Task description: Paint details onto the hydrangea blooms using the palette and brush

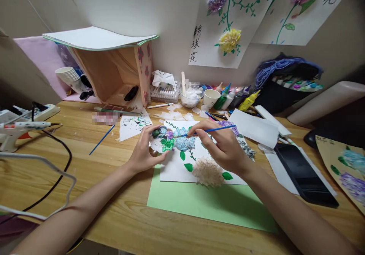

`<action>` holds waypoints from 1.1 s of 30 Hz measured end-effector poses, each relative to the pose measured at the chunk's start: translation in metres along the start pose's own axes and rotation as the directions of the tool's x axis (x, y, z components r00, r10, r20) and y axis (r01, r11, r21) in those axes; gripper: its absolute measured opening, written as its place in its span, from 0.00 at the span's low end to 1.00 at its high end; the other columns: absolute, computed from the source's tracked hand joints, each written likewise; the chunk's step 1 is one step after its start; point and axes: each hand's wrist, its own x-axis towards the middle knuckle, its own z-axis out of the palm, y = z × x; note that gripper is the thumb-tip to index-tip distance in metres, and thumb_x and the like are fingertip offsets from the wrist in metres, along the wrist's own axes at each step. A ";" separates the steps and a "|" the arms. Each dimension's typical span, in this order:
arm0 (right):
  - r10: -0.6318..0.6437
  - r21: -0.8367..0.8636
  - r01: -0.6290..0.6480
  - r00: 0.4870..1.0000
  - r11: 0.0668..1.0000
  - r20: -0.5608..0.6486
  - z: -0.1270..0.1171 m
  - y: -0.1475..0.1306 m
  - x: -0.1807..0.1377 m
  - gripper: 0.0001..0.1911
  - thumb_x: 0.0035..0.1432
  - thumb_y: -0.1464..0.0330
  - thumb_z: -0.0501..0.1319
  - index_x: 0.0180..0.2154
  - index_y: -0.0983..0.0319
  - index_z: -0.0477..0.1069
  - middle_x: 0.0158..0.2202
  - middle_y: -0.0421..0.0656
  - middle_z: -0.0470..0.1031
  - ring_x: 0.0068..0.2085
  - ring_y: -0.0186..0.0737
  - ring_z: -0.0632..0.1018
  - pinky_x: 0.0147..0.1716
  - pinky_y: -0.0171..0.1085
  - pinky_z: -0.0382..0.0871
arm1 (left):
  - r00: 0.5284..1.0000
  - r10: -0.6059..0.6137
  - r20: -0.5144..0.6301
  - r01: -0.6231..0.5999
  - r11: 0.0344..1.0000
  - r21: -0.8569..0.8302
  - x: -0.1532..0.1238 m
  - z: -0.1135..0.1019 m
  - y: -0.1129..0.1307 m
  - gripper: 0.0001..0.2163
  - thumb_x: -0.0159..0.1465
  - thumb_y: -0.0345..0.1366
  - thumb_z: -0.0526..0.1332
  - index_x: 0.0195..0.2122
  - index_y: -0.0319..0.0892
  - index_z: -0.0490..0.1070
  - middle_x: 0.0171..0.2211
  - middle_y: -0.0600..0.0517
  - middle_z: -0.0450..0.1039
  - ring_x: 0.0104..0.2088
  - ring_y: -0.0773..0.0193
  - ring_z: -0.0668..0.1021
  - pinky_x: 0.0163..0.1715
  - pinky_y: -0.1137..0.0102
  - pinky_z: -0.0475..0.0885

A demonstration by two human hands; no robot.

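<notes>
My left hand (144, 150) is closed around a small paint palette (163, 138) with dabs of green, purple and dark paint, held just above the desk. My right hand (221, 144) pinches a thin blue paintbrush (212, 130), its tip reaching toward the palette. Both hands hover over a white sheet (173, 167) bearing tissue-paper flowers: a blue one (184, 141), a cream one (207, 172) and a purple one (228, 125), with painted green leaves. The white sheet lies on a light green sheet (205, 203).
On the wooden desk (114, 194) lie a glue gun (19, 130) with a black cable at the left, a second blue brush (102, 140), a black phone (305, 173) at the right, paint bottles (228, 97), a paper cup (211, 97) and a cardboard box (114, 72) behind.
</notes>
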 end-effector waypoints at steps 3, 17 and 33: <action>-0.021 -0.029 0.021 1.000 0.999 0.002 0.002 0.001 -0.001 0.10 0.67 0.71 0.50 0.38 0.60 0.69 0.33 0.43 0.77 0.37 0.38 0.78 0.36 0.38 0.71 | 1.000 0.006 0.004 -0.006 1.000 -0.006 -0.001 0.001 0.000 0.34 0.53 0.37 0.68 0.59 0.45 0.53 0.53 0.43 0.63 0.55 0.51 0.68 0.55 0.53 0.67; -0.079 -0.095 0.080 0.997 0.992 0.017 0.014 0.006 -0.001 0.08 0.66 0.72 0.51 0.39 0.60 0.68 0.34 0.45 0.78 0.37 0.39 0.77 0.36 0.39 0.71 | 1.000 0.025 0.019 -0.024 0.998 -0.055 -0.002 0.001 0.002 0.34 0.53 0.36 0.68 0.59 0.44 0.53 0.53 0.42 0.62 0.55 0.53 0.67 0.56 0.55 0.67; 0.039 0.034 -0.034 0.988 0.999 -0.150 0.019 0.008 -0.011 0.13 0.67 0.70 0.48 0.33 0.61 0.68 0.26 0.41 0.72 0.28 0.34 0.74 0.29 0.36 0.68 | 0.964 -0.239 -0.113 0.242 0.970 0.015 0.001 0.001 -0.008 0.30 0.54 0.40 0.68 0.56 0.43 0.58 0.51 0.44 0.65 0.52 0.54 0.70 0.53 0.57 0.69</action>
